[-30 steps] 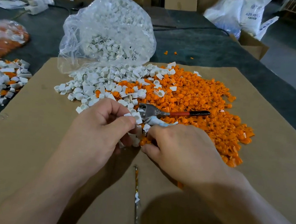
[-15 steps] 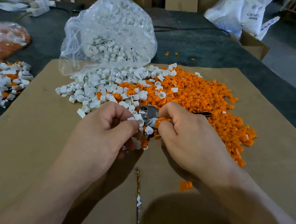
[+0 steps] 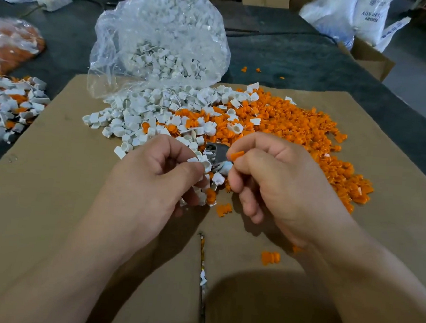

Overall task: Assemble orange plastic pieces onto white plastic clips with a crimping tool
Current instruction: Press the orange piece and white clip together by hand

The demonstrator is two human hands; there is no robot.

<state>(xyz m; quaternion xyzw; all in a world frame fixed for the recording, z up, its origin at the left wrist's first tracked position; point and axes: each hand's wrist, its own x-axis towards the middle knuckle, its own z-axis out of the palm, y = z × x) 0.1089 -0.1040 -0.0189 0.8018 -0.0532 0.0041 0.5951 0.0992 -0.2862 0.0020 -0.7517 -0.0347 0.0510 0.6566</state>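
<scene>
1. My left hand (image 3: 155, 180) pinches a white clip (image 3: 201, 163); my right hand (image 3: 278, 181) pinches an orange piece (image 3: 235, 155) just beside it.
2. The tool (image 3: 216, 151) lies behind them, mostly hidden by both hands.
3. A clip heap (image 3: 139, 121) spills from a clear bag (image 3: 160, 39) into the orange pile (image 3: 297, 132) on the cardboard (image 3: 40, 199) over the worktop (image 3: 290, 55).
4. A white sack (image 3: 355, 17) far right carries blue print, too blurred to read.
</scene>
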